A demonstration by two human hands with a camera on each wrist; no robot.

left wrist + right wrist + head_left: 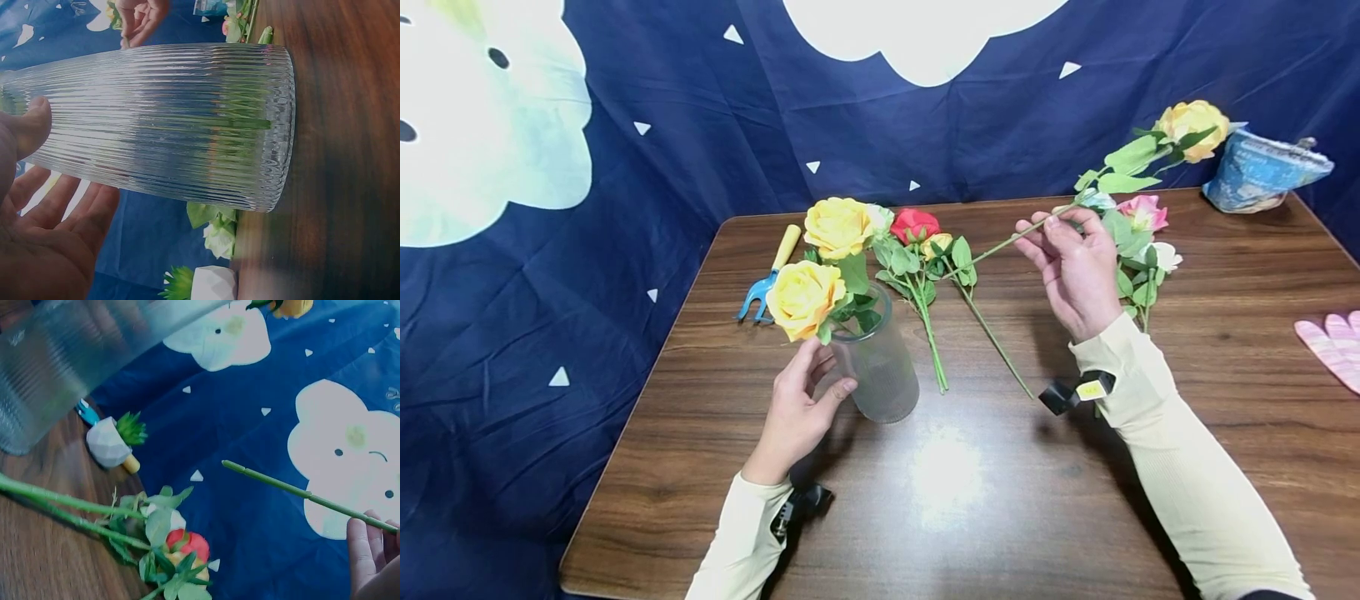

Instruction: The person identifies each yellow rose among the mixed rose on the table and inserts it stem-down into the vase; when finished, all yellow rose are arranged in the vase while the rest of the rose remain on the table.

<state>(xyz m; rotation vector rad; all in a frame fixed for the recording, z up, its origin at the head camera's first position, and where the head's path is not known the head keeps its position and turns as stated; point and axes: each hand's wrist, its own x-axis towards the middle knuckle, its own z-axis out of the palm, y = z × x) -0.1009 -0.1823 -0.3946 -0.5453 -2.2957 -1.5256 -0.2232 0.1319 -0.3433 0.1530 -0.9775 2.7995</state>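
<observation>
A ribbed clear glass vase [880,367] stands upright on the table, with two yellow roses [806,298] leaning out over its rim. At its left side, my left hand [801,408] holds it, thumb [34,128] across the glass in the left wrist view. A green stem [237,123] shows through the ribbed wall. My right hand [1078,271] pinches the stem of a pale-orange rose [1195,129] between thumb and fingers. The bloom points up and right; the cut stem end [234,465] hangs in the air, pointing toward the vase side.
Behind the vase lie a red rose [914,225] and a small yellow rose [937,245]. Pink [1142,213] and white flowers lie beyond my right hand. A blue hand fork [760,293], a blue pouch [1262,171], pink striped gloves [1333,346] and a white-potted succulent [109,444] are around.
</observation>
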